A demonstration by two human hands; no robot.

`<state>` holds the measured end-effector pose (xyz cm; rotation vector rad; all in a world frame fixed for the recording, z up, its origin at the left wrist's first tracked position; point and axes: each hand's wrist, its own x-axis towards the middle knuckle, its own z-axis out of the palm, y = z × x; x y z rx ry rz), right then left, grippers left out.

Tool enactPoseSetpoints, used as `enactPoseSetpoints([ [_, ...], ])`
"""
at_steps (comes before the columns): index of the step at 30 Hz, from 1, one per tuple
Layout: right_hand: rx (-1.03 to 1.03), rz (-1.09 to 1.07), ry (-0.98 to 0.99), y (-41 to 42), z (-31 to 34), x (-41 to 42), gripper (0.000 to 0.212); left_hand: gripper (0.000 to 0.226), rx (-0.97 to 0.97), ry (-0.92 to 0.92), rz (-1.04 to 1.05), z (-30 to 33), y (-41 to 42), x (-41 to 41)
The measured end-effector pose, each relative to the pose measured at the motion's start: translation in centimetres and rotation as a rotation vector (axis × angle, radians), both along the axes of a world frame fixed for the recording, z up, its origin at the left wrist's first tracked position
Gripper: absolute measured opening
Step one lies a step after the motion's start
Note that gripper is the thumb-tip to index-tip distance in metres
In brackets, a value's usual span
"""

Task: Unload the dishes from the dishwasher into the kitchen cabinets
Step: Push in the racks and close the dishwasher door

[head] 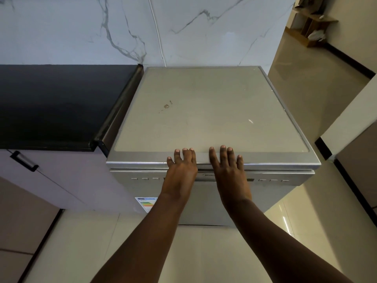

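— What sort of place is this?

— A home kitchen. A silver freestanding dishwasher (212, 111) stands against a white marble-veined wall (81, 27), its left edge just beside a black countertop (51, 105).

— Anything else?

— Pale cabinet fronts under the counter, one with a black handle (24, 161), glossy cream floor tiles (204, 252), and a doorway at the right onto another tiled room.

The dishwasher (210, 111) looks like brushed silver metal with a matt, faintly stained top, beside a smooth black stone-like countertop (57, 107), a glossy white grey-veined marble-look wall (81, 27), polished cream floor tiles (204, 252) and a matt black cabinet handle (24, 161).
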<state>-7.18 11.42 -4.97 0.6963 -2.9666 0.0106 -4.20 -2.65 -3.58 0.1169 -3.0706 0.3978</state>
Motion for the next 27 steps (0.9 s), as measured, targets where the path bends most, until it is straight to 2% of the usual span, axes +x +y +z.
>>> enactPoseSetpoints([
  [2, -0.017, 0.004, -0.007, 0.1, 0.0, 0.0, 0.089, 0.071, 0.009, -0.045, -0.034, -0.7, 0.1, -0.1],
  [4, -0.029, 0.009, 0.004, 0.2, -0.1, 0.0, 0.089, 0.077, 0.004, -0.013, -0.004, -0.4, 0.3, -0.1],
  [6, -0.034, 0.008, 0.005, 0.3, -0.1, 0.0, 0.090, 0.080, -0.077, -0.006, 0.021, -0.9, 0.4, -0.1],
  [18, -0.089, 0.019, 0.046, 0.3, -0.5, -0.1, 0.084, 0.077, -0.116, -0.009, 0.001, -1.1, 0.5, -0.1],
  [27, -0.052, 0.020, 0.016, 0.4, -0.7, -0.2, 0.087, 0.080, -0.179, 0.019, -0.013, -1.8, 0.3, 0.0],
])
